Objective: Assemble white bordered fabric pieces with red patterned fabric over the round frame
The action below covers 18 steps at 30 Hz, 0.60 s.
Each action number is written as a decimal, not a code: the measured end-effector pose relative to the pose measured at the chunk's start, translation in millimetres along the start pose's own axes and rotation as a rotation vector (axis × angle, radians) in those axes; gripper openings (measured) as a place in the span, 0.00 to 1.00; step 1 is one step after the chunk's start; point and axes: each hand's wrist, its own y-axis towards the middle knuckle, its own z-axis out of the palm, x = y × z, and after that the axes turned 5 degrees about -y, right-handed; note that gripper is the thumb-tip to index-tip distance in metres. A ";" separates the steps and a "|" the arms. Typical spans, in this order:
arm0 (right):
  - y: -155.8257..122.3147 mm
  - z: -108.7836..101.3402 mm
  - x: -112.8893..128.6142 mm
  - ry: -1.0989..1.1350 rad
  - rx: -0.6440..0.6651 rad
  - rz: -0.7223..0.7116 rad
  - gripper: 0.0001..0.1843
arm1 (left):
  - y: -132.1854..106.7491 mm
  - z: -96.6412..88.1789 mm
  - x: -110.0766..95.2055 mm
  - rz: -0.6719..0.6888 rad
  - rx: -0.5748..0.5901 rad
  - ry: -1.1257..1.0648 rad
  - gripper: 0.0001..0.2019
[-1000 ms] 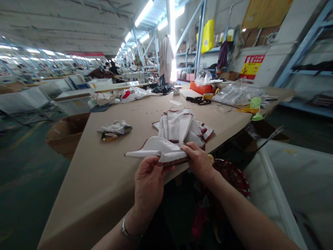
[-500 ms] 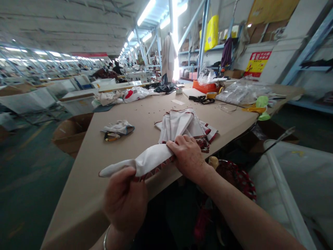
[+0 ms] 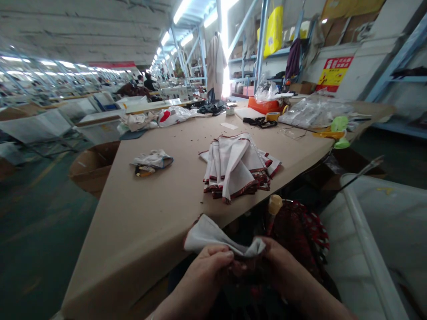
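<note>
A white fabric piece with dark red edging (image 3: 207, 234) hangs between my two hands, just off the table's near edge. Thumb and fingers of my left hand (image 3: 213, 266) pinch its lower border. My right hand (image 3: 278, 262) grips the other end, where the cloth bunches up; its fingertips are partly hidden. Beyond them on the table lies a fanned pile of similar white pieces with red trim (image 3: 233, 164), touched by neither hand. To the left of that pile rests a crumpled white glove-like cloth (image 3: 153, 160) with a dark and yellow item (image 3: 144, 170) under it.
A brown-covered table (image 3: 140, 222) spreads ahead. Along its back stand an orange box (image 3: 263, 105), tape (image 3: 272, 116), black straps (image 3: 258, 122) and clear plastic bags (image 3: 313, 111). A white bin (image 3: 356, 222) is at right, a cardboard box (image 3: 91, 166) at left.
Both hands have drawn back from the pile toward my body, bringing the fabric piece off the table's edge. The right hand has left the pile, which now shows fully.
</note>
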 end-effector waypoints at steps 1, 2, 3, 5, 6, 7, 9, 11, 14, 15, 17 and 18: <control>-12.7 -9.2 -9.9 -0.056 0.034 0.051 0.11 | 7.2 3.1 5.7 -0.083 0.032 -0.057 0.09; -25.2 -17.6 -16.6 -0.115 0.073 0.092 0.12 | 14.7 6.3 11.2 -0.145 0.050 -0.103 0.08; -36.9 -25.1 -19.5 -0.162 0.099 0.118 0.12 | 22.3 9.7 16.1 -0.197 0.064 -0.137 0.09; -54.6 -37.2 -12.4 -0.199 0.074 0.055 0.14 | 37.3 18.8 22.5 -0.280 0.123 -0.176 0.12; -59.4 -42.0 -2.6 -0.207 0.033 -0.030 0.17 | 44.6 25.0 23.1 -0.306 0.175 -0.177 0.13; -61.0 -46.2 10.7 -0.206 -0.018 -0.132 0.21 | 52.0 32.4 21.8 -0.313 0.234 -0.173 0.14; -54.8 -53.4 44.3 -0.185 -0.116 -0.280 0.29 | 68.4 49.8 14.0 -0.252 0.319 -0.177 0.14; -37.5 -61.6 79.1 -0.145 -0.192 -0.276 0.28 | 89.2 67.7 3.0 -0.140 0.296 -0.236 0.13; 1.1 -80.5 111.7 -0.014 -0.344 -0.218 0.14 | 127.6 85.9 -5.7 -0.049 0.124 -0.333 0.09; 15.0 -88.7 113.9 0.027 -0.383 -0.212 0.11 | 140.5 88.4 -4.2 -0.039 0.051 -0.340 0.08; 41.1 -105.9 104.1 0.055 -0.424 -0.177 0.10 | 163.0 87.7 6.0 -0.026 -0.067 -0.324 0.07; 52.1 -114.1 93.3 0.044 -0.430 -0.149 0.11 | 171.8 85.0 14.3 -0.022 -0.108 -0.313 0.07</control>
